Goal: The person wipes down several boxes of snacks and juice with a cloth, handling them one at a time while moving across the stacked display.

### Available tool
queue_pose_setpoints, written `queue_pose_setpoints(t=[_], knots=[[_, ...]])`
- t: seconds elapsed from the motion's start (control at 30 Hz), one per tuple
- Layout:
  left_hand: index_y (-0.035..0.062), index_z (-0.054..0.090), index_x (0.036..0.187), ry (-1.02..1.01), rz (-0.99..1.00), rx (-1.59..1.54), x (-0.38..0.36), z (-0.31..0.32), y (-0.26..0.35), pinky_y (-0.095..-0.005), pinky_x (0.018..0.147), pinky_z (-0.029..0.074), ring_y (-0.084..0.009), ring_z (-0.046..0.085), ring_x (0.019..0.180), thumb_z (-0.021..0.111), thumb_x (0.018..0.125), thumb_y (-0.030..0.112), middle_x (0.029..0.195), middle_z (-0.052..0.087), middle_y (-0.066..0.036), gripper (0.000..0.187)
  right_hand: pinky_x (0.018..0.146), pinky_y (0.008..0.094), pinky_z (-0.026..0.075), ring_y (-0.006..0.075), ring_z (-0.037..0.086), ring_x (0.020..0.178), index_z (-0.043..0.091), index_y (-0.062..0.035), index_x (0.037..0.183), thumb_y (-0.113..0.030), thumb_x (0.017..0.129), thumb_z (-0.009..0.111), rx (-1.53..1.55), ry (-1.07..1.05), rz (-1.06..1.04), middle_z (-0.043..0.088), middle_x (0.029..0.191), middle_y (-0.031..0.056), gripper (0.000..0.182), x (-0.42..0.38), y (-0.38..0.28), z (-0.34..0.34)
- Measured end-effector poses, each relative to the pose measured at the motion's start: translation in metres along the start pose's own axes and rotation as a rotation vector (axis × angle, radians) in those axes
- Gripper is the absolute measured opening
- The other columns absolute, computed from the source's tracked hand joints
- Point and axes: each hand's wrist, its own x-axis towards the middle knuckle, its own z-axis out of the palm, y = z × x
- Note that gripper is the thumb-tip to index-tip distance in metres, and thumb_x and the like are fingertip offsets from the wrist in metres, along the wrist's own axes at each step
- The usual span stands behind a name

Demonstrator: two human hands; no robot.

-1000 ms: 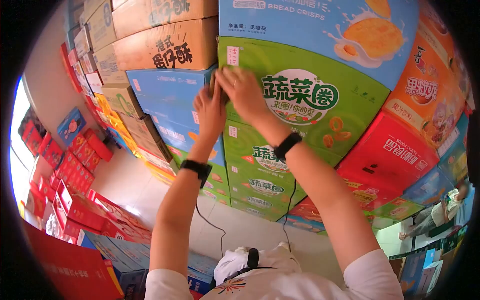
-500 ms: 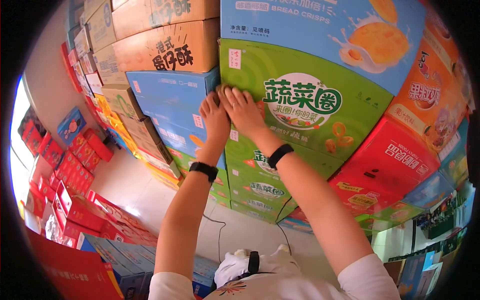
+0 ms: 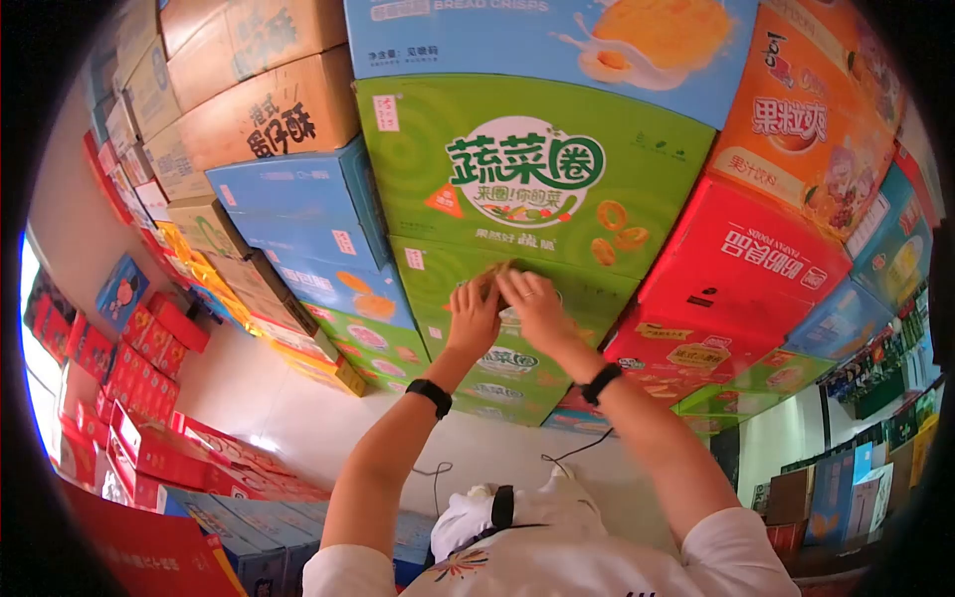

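My left hand (image 3: 475, 316) and my right hand (image 3: 534, 306) are side by side against the front of a lower green carton (image 3: 587, 289), near its top edge. Their fingers are bent and drawn together. A small brownish patch shows at the fingertips; what they pinch there is too small to make out. Directly above stands a larger-looking green carton (image 3: 418, 179) with white and green lettering, and a light blue carton (image 3: 448, 50) rests on top of it.
Blue cartons (image 3: 288, 189) and a brown carton (image 3: 318, 99) are stacked on the left. Red (image 3: 746, 269) and orange cartons (image 3: 786, 179) stand on the right. Red boxes (image 3: 149, 348) lie farther left. A thin dark cable (image 3: 577, 450) crosses the pale floor (image 3: 239, 398).
Both hands have moved down from the upper green carton's left edge to the top part of the carton below. The view has shifted, so the stack appears farther left.
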Motion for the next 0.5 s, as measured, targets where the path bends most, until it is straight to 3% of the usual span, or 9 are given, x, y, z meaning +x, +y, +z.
queue_pose_setpoints(t=[0.1, 0.43, 0.5], knots=[[0.0032, 0.039, 0.132, 0.032, 0.112, -0.042, 0.039, -0.028, 0.039, -0.0526, 0.097, 0.027, -0.0361, 0.041, 0.109, 0.059, 0.074, 0.014, 0.12, 0.042, -0.02, 0.062, 0.091, 0.0426, 0.037, 0.0307, 0.045, 0.111, 0.044, -0.0005, 0.129, -0.001, 0.075, 0.049, 0.026, -0.025, 0.136, 0.047, 0.123, 0.0153, 0.054, -0.026, 0.031, -0.05], [0.0062, 0.043, 0.13, 0.443, 0.146, -0.158, 0.179, -0.133, 0.119, -0.0461, 0.093, 0.029, -0.0349, 0.038, 0.11, 0.063, 0.076, 0.016, 0.122, 0.04, -0.015, 0.059, 0.091, 0.0428, 0.037, 0.0307, 0.046, 0.108, 0.05, -0.0136, 0.129, 0.003, 0.072, 0.054, -0.329, 0.579, 0.063, 0.049, 0.123, 0.0095, 0.06, 0.057, 0.1, -0.2], [0.0071, 0.042, 0.131, 0.595, 0.214, -0.213, 0.193, -0.14, 0.128, -0.0446, 0.093, 0.03, -0.0333, 0.039, 0.111, 0.064, 0.075, 0.015, 0.122, 0.042, -0.014, 0.06, 0.094, 0.0443, 0.035, 0.0329, 0.043, 0.11, 0.05, -0.0105, 0.129, 0.007, 0.074, 0.051, -0.358, 0.618, 0.078, 0.049, 0.123, 0.0119, 0.058, 0.069, 0.107, -0.224]])
